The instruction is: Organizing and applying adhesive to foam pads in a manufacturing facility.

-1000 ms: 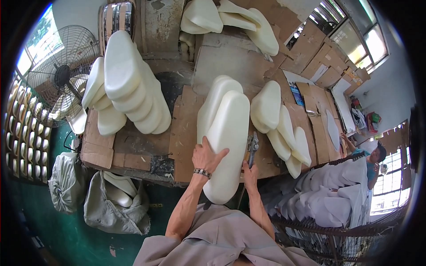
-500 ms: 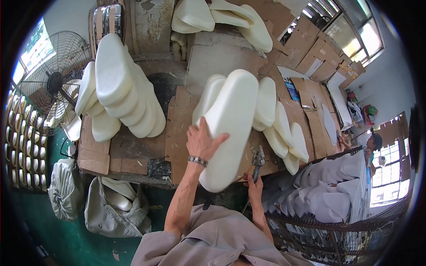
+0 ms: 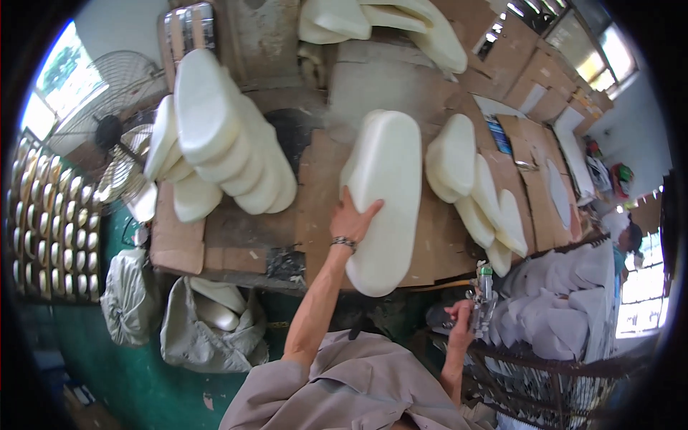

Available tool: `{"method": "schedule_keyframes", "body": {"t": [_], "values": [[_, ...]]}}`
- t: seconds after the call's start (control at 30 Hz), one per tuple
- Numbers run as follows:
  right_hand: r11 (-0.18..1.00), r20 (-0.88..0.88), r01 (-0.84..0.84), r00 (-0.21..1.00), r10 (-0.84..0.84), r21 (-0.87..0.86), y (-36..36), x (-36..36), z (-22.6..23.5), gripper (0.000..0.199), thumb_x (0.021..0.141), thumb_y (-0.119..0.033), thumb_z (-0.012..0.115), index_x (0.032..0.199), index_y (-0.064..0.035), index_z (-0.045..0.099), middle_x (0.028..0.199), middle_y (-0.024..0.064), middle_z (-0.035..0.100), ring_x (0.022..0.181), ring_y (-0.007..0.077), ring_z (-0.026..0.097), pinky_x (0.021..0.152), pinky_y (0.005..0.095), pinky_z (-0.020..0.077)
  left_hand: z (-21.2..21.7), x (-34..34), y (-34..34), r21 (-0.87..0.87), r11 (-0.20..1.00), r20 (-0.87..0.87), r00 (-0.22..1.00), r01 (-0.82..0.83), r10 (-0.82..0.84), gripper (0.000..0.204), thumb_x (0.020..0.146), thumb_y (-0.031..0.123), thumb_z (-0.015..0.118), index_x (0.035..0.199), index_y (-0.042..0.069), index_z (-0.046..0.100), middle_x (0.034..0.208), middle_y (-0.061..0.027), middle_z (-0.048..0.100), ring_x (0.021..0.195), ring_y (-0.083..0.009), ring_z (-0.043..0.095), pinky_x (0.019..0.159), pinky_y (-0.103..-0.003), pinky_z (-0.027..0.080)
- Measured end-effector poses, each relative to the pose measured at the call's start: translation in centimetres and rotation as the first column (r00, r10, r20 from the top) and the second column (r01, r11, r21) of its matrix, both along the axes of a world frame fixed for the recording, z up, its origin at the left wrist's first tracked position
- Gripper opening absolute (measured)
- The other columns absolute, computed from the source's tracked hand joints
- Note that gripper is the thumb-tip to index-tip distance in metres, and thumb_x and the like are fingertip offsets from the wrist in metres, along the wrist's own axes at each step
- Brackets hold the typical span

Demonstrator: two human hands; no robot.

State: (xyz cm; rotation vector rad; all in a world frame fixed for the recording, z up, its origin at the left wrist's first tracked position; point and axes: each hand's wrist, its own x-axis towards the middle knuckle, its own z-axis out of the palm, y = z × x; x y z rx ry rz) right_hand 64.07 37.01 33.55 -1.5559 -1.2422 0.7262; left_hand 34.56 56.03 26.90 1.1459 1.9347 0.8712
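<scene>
A long cream foam piece point(image 3: 390, 193), rounded at both ends and waisted like a shoe sole, lies lengthwise on top of a matching piece at the bench middle. My left hand point(image 3: 352, 218) grips its left edge, the thumb laid over the top face and the fingers at the side, partly hidden. To the right, past the bench's front edge, my right hand point(image 3: 461, 315) is closed around a metal spray gun point(image 3: 484, 301) with a green part near its top. The gun is pointed up and away from me. Pale mist hangs beyond the foam.
Stacked foam pieces stand left point(image 3: 208, 107) and right point(image 3: 453, 154) on the cardboard-covered bench point(image 3: 322, 179). A fan point(image 3: 107, 132) and a rack point(image 3: 54, 222) are at far left, sacks point(image 3: 129, 297) below. Grey sheets point(image 3: 552, 315) fill a rack at right; another person point(image 3: 631, 240) is beyond.
My right hand has swung the spray gun rightward, away from the foam. The foam under my left hand has straightened over the piece beneath it. The whole view has shifted slightly.
</scene>
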Motion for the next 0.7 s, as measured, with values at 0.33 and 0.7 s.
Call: {"method": "schedule_keyframes", "body": {"t": [0.33, 0.7], "values": [[0.984, 0.045, -0.126, 0.992, 0.121, 0.126, -3.8, 4.8, 3.7, 0.036, 0.092, -0.001, 0.056, 0.127, 0.0094, 0.054, 0.113, 0.0171, 0.064, 0.089, 0.0215, 0.067, 0.07, 0.0294, 0.0584, -8.2, 0.0, -10.3, 0.167, 0.959, 0.345, 0.925, -0.231, 0.163, 0.091, 0.086, 0.062, 0.064, 0.146, -0.003, 0.042, 0.138, -0.0292, 0.053, 0.125, -0.0408, 0.054, 0.105, -0.045, 0.043], [0.946, -0.26, -0.322, 0.917, 0.302, -0.037, -7.0, 4.6, 11.1, 0.053, 0.085, -0.001, 0.055, 0.137, 0.0021, 0.049, 0.12, 0.0152, 0.061, 0.101, 0.0177, 0.06, 0.051, 0.018, 0.0446, -32.3, -2.2, -42.2, -0.777, 0.549, -0.189, 0.945, -0.31, 0.265, 0.049, 0.092, 0.054, 0.056, 0.108, 0.013, 0.076, 0.108, -0.0072, 0.073, 0.108, -0.0231, 0.066, 0.092, -0.043, 0.052]]}}
